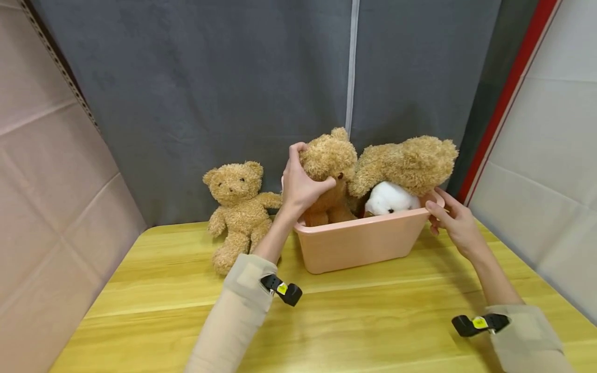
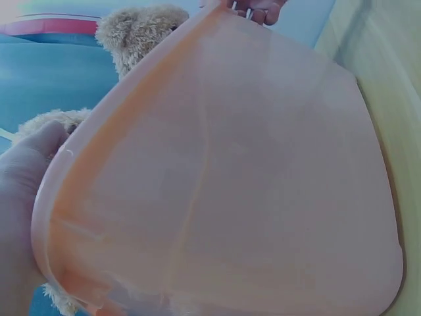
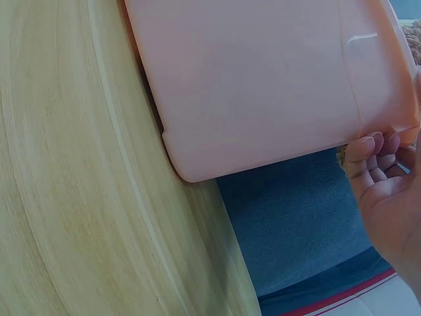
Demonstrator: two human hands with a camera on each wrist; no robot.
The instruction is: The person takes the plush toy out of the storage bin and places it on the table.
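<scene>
Hands at the pink bin [image 1: 359,243] of teddy bears

Left hand [image 1: 300,184]: grip clamped round the head of a brown bear [image 1: 328,155] in the bin. Right hand [image 1: 454,223]: fingertips pinch the bin's rim.

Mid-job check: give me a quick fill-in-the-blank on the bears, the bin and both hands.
1. The left hand grips the head of a teddy bear inside the ____ bin.
2. The right hand holds the bin's ____.
3. Another bear sits on the wooden ____, left of the bin.

Missing: pink; rim; table
</scene>
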